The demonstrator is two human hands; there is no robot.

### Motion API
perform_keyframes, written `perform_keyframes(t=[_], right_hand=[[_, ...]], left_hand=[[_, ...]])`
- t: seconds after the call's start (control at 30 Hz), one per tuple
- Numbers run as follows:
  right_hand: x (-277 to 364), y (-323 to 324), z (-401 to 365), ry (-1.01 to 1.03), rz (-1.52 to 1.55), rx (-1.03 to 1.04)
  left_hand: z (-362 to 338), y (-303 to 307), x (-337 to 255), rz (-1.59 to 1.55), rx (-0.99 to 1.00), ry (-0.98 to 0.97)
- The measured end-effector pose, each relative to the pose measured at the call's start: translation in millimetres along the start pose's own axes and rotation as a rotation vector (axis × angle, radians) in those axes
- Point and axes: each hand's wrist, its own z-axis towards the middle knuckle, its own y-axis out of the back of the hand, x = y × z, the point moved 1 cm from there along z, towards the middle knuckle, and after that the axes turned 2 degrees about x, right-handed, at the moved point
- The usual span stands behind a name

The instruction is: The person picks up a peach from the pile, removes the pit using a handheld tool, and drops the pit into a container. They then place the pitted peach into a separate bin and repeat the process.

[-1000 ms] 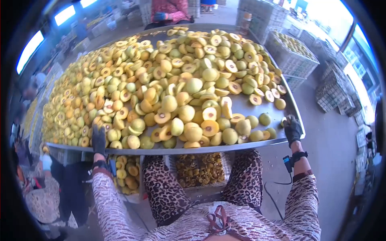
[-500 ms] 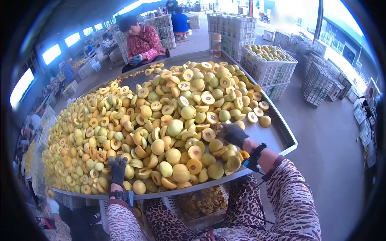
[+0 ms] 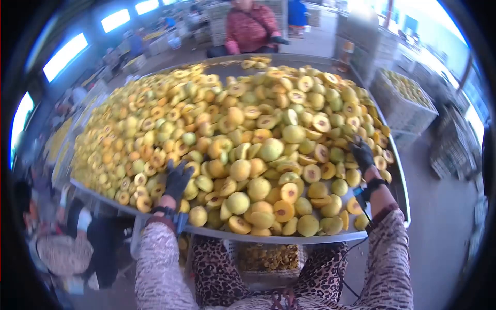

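Note:
A large heap of yellow peach halves (image 3: 237, 170) covers the metal table (image 3: 310, 238) before me, some cut side up with reddish-brown centres, others skin up. My left hand (image 3: 178, 180), in a dark glove, lies on the halves near the front left edge, fingers spread, gripping nothing. My right hand (image 3: 362, 154), gloved too, rests against halves along the right side of the heap. Its fingers look apart and slightly bent, with no fruit visibly held. Each wrist wears a dark strap.
Across the table sits a person in a red patterned top (image 3: 252, 28). A bottle (image 3: 345, 56) stands at the far right corner. Crates of fruit (image 3: 405, 98) are stacked to the right. Below the table edge, a container holds brownish fruit pieces (image 3: 268, 257).
My view has turned, so the table sits further right in it. My right hand has moved towards the table's right side, where peach halves now cover more metal. The other person's arm has moved outward.

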Motion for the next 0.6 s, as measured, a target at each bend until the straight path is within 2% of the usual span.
perform_keyframes(t=[0.03,0.07,0.1,0.13,0.2,0.23,0.27,0.3,0.33,0.4,0.43,0.47,0.5,0.53,0.57,0.6], right_hand=[[23.4,0.3,-19.4,0.034,0.094,0.024],[0.2,-3.5,-12.3,0.084,0.164,0.083],[-47.1,-2.1,8.3,-0.047,0.279,0.104],[-34.3,-0.3,-4.2,-0.001,0.481,0.22],[-14.9,-13.1,-22.1,0.096,0.129,0.142],[10.6,-18.3,-28.2,0.115,0.118,0.156],[52.7,-26.6,-50.2,0.054,-0.154,0.177],[77.8,-31.9,-65.6,-0.009,-0.425,0.191],[88.2,-49.0,-78.5,0.245,-0.287,0.251],[131.8,-72.4,-113.5,0.294,-0.619,0.15],[149.9,-84.9,-129.7,0.398,-0.684,0.156],[156.2,-84.0,-138.5,0.481,-0.759,0.148],[119.3,-101.2,-129.9,0.51,-0.566,0.248],[79.1,-100.6,-120.2,0.525,-0.38,0.315],[124.7,-76.4,-153.3,0.464,-0.479,0.279],[182.1,-73.4,-184.9,0.404,-0.564,0.254]], left_hand=[[-3.1,1.0,-8.5,0.099,-0.002,-0.001],[-7.6,5.5,-15.4,0.005,0.041,0.048],[-14.4,12.6,-29.9,0.115,0.088,0.077],[-19.2,6.3,-31.6,0.246,0.022,0.045],[-35.8,13.6,-48.6,0.165,0.091,0.063],[-42.9,7.9,-48.5,0.151,0.051,0.039],[-48.2,8.4,-53.5,0.191,0.092,0.047],[-53.0,-0.6,-54.6,0.205,0.002,-0.077],[-60.1,0.7,-62.2,0.221,-0.09,-0.203],[-73.7,11.4,-82.6,0.303,0.102,-0.213],[-76.8,10.0,-75.5,0.084,0.123,-0.369],[-81.0,9.3,-67.1,-0.033,0.178,-0.389],[-81.1,8.4,-64.7,-0.16,0.25,-0.444],[-89.9,11.4,-64.0,-0.05,0.132,-0.524],[-99.3,6.4,-54.6,-0.084,0.048,-0.528],[-107.5,5.0,-47.1,0.092,-0.066,-0.535]])
